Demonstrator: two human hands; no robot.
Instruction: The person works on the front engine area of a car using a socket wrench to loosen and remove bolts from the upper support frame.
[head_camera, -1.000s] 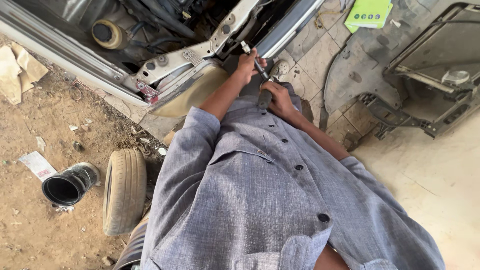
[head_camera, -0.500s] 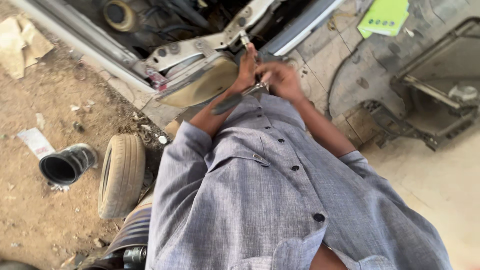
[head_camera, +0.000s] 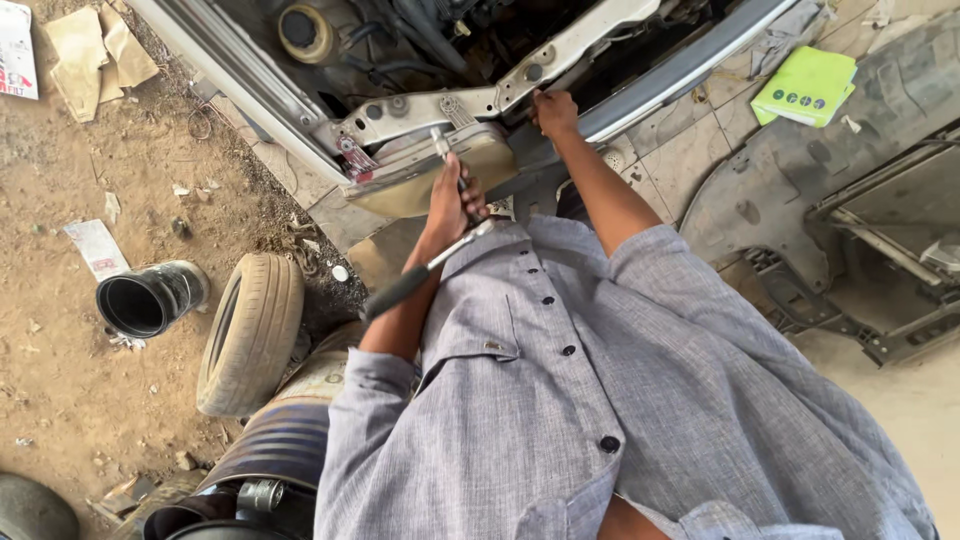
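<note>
Leftmost, on the dirt ground (head_camera: 60, 340), lie scraps of cardboard (head_camera: 95, 50), a flat white packet (head_camera: 97, 248) and a black ribbed hose piece (head_camera: 148, 297) on its side, with a worn tyre (head_camera: 250, 330) leaning just beside it and a blue-grey drum (head_camera: 285, 440) below that. Next comes the person's left hand (head_camera: 452, 200), its grip clenched around a ratchet wrench (head_camera: 425, 268): the dark handle slants down and to the left past the forearm, while the bright metal shaft runs up from the fist to its tip (head_camera: 438, 138), which sits at the pale metal bracket (head_camera: 480, 100) above the yellowed headlamp housing (head_camera: 430, 175) of the car's stripped front end. Behind the bracket the open engine bay shows a round reservoir cap (head_camera: 300, 28) and dark hoses. Further right, the right hand (head_camera: 553, 112) is pressed against the silver crossmember (head_camera: 690, 65), fingers curled onto the edge of it (whether it grasps the metal or only braces there, I cannot tell). The grey button shirt (head_camera: 620, 400) fills the lower middle. Rightmost, a green booklet (head_camera: 808, 88) rests on the tiled floor (head_camera: 690, 150), near a removed dark plastic bumper panel (head_camera: 850, 220).
</note>
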